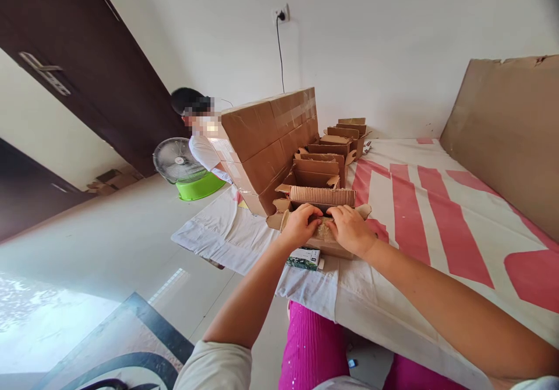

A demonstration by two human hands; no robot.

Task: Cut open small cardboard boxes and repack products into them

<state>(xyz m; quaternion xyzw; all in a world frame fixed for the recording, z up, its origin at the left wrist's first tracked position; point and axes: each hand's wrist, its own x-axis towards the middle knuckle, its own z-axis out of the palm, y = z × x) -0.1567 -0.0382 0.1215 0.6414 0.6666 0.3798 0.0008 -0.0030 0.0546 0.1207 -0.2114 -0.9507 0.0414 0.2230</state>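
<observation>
An open cardboard box [334,247] stands at the near end of a row, its flaps spread. Over its near edge, a brown cardboard flap [324,231] with a rough surface lies between my hands. My left hand [301,225] has its fingers curled on the left part of this flap. On the right part, my right hand [350,230] grips with bent fingers, thumb toward the middle. The inside of the box is mostly hidden. A small green and white printed box [304,258] lies just below my left wrist on the cloth.
More open cardboard boxes [317,173] run back toward the wall. Stacked taped cartons [266,139] rise at the left, with a person [203,139] behind. A fan [178,161] and green basin [201,187] are beyond. A big cardboard sheet [506,139] stands right on the red-and-white cloth [408,215].
</observation>
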